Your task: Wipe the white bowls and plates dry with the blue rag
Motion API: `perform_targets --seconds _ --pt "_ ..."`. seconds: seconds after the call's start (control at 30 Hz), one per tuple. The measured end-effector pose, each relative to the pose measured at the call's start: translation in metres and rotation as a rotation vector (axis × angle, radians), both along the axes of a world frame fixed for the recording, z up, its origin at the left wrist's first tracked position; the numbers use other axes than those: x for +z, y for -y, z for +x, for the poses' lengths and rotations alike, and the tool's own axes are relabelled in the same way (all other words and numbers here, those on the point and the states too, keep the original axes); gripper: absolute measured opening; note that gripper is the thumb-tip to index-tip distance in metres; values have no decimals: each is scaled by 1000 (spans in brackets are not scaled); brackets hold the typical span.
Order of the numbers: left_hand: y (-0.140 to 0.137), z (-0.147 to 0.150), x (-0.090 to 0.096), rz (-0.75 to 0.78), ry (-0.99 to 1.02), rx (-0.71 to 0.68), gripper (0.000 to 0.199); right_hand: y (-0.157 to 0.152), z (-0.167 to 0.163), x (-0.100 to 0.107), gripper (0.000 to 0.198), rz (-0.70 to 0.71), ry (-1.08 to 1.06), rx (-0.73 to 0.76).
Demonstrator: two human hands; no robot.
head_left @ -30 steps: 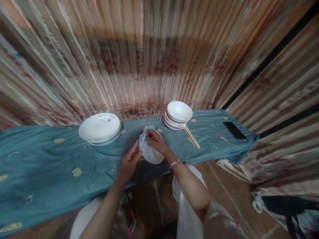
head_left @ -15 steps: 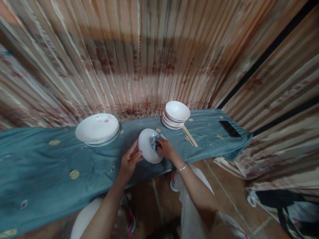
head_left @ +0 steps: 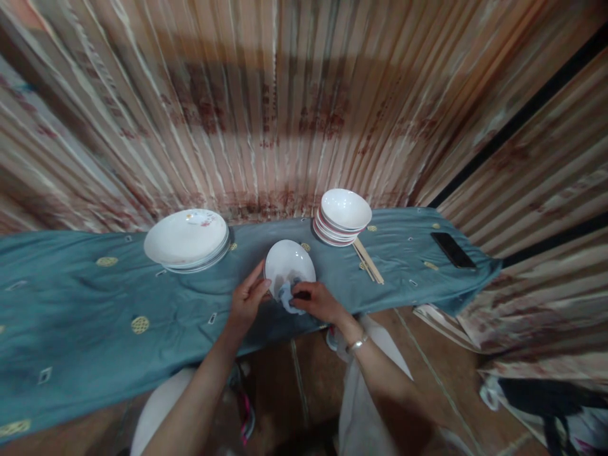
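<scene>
1. Hanging at 12 o'clock, a patterned curtain (head_left: 228,126) backs everything.
2. Teal tablecloth (head_left: 180,335), under the crockery.
3. Plate stack (head_left: 187,239), towards 9 o'clock from the white dish (head_left: 285,256).
4. Bowl stack (head_left: 344,212), towards 1 o'clock from it.
5. White dish, between both hands.
6. Left hand (head_left: 247,297), pinching the dish's rim near 8 o'clock, some fingers hidden.
7. Right hand (head_left: 322,302), fingers bunched around a crumpled blue cloth (head_left: 286,299) at the dish's 6 o'clock.

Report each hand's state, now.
Left hand: closed, holding the white dish by its left rim.
Right hand: closed, holding the bluish cloth.
</scene>
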State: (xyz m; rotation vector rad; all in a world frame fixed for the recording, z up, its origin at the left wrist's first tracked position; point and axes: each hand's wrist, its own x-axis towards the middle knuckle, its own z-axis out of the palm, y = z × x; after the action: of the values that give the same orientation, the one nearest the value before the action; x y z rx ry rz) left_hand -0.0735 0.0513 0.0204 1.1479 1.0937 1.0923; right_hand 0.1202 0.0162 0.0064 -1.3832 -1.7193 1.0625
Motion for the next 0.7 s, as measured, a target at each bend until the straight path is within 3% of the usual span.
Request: perform_targets --seconds 0.13,0.23,0.47,0.7 --pt "-1 -2 -2 29 -23 -3 81 -1 -17 -2 11 62 -224 51" --pt "-1 -3 -3 22 -26 -11 83 -6 -29 2 16 136 -263 56" --pt "1 -5 -4 -18 -14 -15 83 -24 -42 10 33 324 -42 23" --pt "2 -9 -5 -38 26 -49 85 -51 -31 -9 41 367 176 -87"
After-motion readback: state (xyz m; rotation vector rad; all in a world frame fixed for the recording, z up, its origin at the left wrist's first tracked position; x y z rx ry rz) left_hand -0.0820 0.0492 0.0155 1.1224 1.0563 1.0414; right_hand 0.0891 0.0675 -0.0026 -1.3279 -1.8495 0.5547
